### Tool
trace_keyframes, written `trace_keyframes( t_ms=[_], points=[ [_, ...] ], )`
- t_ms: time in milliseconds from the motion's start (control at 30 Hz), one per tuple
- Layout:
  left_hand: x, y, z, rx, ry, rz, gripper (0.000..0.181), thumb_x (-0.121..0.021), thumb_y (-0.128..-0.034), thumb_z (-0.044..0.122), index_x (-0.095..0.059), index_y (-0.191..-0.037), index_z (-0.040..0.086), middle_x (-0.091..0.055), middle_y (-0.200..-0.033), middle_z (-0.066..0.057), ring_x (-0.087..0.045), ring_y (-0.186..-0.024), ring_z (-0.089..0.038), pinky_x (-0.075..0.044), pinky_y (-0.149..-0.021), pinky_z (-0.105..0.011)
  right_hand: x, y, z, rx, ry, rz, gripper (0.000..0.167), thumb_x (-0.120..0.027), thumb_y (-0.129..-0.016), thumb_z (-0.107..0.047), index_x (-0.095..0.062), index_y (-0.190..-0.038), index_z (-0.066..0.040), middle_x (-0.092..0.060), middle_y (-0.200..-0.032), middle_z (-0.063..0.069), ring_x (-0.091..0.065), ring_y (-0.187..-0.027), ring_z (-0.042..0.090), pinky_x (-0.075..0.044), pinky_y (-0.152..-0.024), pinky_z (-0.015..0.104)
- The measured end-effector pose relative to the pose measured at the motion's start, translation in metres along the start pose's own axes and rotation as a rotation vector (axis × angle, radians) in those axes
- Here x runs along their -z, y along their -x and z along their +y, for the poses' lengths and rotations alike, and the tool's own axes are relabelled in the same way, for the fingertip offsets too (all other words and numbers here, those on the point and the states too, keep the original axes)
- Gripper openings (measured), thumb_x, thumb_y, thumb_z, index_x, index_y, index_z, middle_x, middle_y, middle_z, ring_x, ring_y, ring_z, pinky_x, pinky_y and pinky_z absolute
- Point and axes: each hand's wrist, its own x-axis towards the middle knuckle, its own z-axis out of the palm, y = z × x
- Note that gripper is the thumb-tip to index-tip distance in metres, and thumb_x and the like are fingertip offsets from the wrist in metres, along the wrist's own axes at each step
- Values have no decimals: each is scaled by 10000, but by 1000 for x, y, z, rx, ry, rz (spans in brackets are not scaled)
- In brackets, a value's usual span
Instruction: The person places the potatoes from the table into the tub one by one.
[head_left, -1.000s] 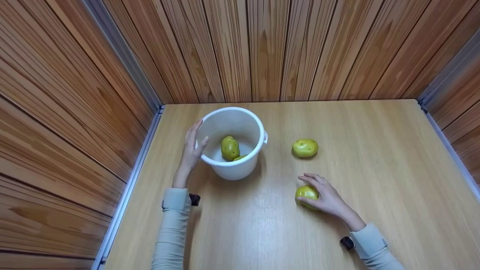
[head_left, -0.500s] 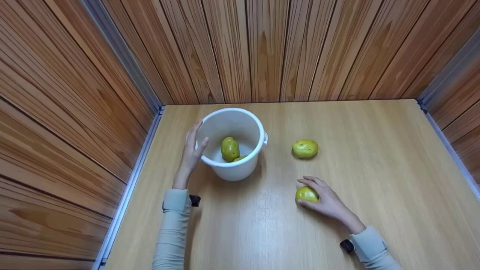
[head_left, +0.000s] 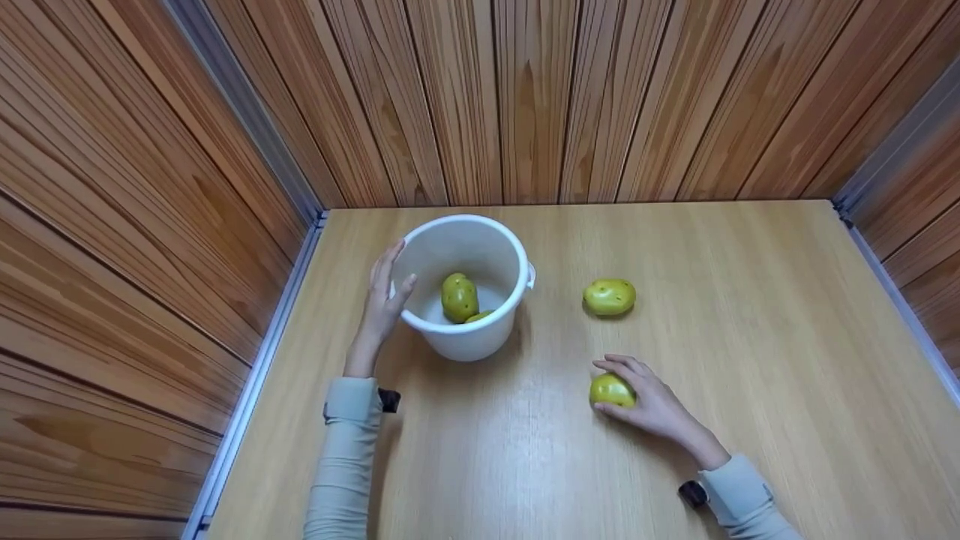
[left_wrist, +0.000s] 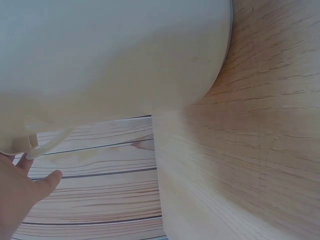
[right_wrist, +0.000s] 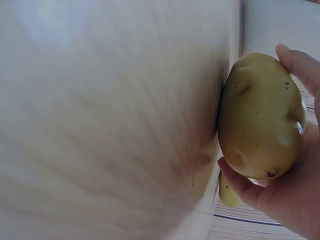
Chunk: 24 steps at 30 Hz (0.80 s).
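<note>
A white bucket [head_left: 469, 346] stands on the table's left half, with two green-yellow potatoes inside, one potato [head_left: 459, 298] mostly visible and the other potato [head_left: 480, 316] partly hidden by the rim. My left hand [head_left: 381, 304] holds the bucket's left rim, thumb over the opening; the left wrist view shows its fingers by the handle lug [left_wrist: 19, 144]. Nearer the front, my right hand [head_left: 651, 401] grips another potato [head_left: 612, 391] between thumb and fingers. That potato [right_wrist: 261, 117] appears to rest on the table in the right wrist view.
One more potato [head_left: 609, 297] lies on the wooden table [head_left: 750, 315], right of the bucket and beyond my right hand. Wood-plank walls [head_left: 532, 97] enclose the back and sides, with metal strips [head_left: 255, 367] along the table's side edges.
My right hand has shifted slightly toward the front edge while staying around the potato. The left hand, the bucket and the other potatoes keep their places.
</note>
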Motion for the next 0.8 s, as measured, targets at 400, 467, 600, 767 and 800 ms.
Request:
trace_keyframes(
  t_ms=[400, 467, 600, 767, 800],
  points=[
    [-5, -13, -45, -27, -16, 22, 601, -528, -894, 394, -308, -1444, 296, -257, -1506, 45, -190, -1394, -219, -194, -1069, -607, 1, 2, 2, -21, -3, -36, 517, -722, -775, -393, -576, -1245, -233, -554, -1230, -20, -528, -1122, 219, -457, -873, 443],
    [-5, -13, -45, -37, -14, 26, 599, -533, -892, 365, -316, -1443, 283, -271, -1501, 31, -205, -1388, -222, -195, -1071, -602, 1, 2, 1, -15, -4, -36, 504, -724, -776, -387, -583, -1234, -230, -561, -1211, -34, -532, -1104, 200, -459, -857, 423],
    [-5, -13, -46, -44, -19, 25, 597, -530, -892, 332, -319, -1445, 257, -284, -1494, 20, -224, -1381, -216, -197, -1078, -586, 1, 1, 1, -1, -10, -35, 469, -723, -782, -368, -594, -1208, -221, -567, -1179, -56, -533, -1075, 171, -459, -837, 392],
    [-5, -13, -46, -30, -3, 16, 597, -527, -904, 337, -305, -1451, 255, -265, -1503, 33, -206, -1388, -218, -189, -1075, -599, 2, 1, 2, -15, -26, -50, 444, -716, -790, -366, -597, -1194, -226, -565, -1152, -75, -529, -1038, 141, -455, -815, 357],
    [-5, -13, -46, -32, 2, 14, 597, -526, -906, 343, -302, -1452, 252, -261, -1505, 32, -201, -1389, -224, -186, -1073, -606, 2, 0, 2, -20, -29, -53, 442, -714, -791, -368, -597, -1194, -227, -565, -1149, -76, -530, -1033, 137, -456, -812, 351]
  ],
)
